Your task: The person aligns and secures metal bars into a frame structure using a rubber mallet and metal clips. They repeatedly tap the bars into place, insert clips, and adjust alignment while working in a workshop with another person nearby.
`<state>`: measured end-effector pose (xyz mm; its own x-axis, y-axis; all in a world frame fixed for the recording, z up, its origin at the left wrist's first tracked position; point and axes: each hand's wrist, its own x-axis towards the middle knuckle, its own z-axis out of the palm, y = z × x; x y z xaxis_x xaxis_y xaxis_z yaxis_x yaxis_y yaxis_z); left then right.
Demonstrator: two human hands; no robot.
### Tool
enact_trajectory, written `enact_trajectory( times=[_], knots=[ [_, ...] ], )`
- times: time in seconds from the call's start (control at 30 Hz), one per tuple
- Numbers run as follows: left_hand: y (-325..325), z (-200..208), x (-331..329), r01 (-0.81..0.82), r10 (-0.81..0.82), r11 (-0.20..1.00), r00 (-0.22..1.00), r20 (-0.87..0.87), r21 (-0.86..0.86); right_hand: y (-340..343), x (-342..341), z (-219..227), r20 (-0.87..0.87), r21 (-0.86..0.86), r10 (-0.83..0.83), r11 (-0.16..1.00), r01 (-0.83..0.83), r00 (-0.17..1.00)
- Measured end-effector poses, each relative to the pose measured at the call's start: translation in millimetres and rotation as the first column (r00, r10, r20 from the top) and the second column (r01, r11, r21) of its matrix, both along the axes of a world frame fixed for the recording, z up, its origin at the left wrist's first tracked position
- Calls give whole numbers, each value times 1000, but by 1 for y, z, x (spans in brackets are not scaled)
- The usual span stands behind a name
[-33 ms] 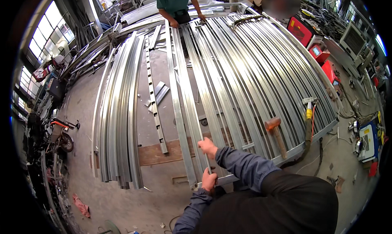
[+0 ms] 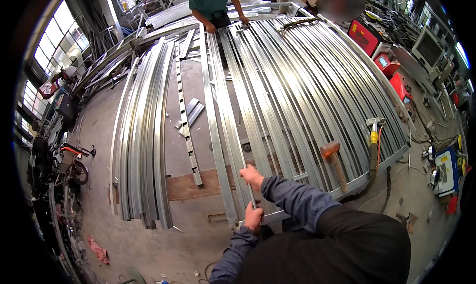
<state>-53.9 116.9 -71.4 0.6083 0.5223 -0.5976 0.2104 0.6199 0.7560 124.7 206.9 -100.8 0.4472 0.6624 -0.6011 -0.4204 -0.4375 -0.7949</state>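
Note:
A long silvery metal profile (image 2: pixel 229 120) runs away from me along the left part of a slatted metal frame (image 2: pixel 372 177). My right hand (image 2: pixel 252 177) is closed around its edge near the close end. Nearer to me, my left hand (image 2: pixel 254 217) grips the same profile, thumb up, close to the frame's front bar. Another profile (image 2: pixel 216 150) lies just left of it. At the far end a co-worker in a green shirt (image 2: pixel 212 6) stands with one hand on the profiles' ends and the other on the frame.
A mallet (image 2: pixel 331 150) and a welding torch (image 2: pixel 374 130) with its cable lie on the slats at right. Left stand stacked profiles (image 2: pixel 144 135) and a notched bar (image 2: pixel 184 120). Red machines (image 2: pixel 386 63) are beyond the right edge; offcuts (image 2: pixel 192 113) lie on the floor.

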Motion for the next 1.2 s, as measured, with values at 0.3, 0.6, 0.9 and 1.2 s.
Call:
enact_trajectory(
  times=[0.3,0.6,0.9,1.2],
  knots=[
    [1,-62,32,-22,19,999,998,-63,-38,-30,15,-36,384,-179,236,967,-178,893],
    [-8,-92,41,-57,60,998,987,-148,22,-206,-3,15,746,-129,379,889,-440,547],
    [-9,-165,36,160,42,889,905,-424,428,-329,37,15,735,-342,489,865,-366,470],
    [-12,-138,48,283,-50,889,841,-538,360,-363,87,-11,768,-378,404,912,-158,498]
  ],
)
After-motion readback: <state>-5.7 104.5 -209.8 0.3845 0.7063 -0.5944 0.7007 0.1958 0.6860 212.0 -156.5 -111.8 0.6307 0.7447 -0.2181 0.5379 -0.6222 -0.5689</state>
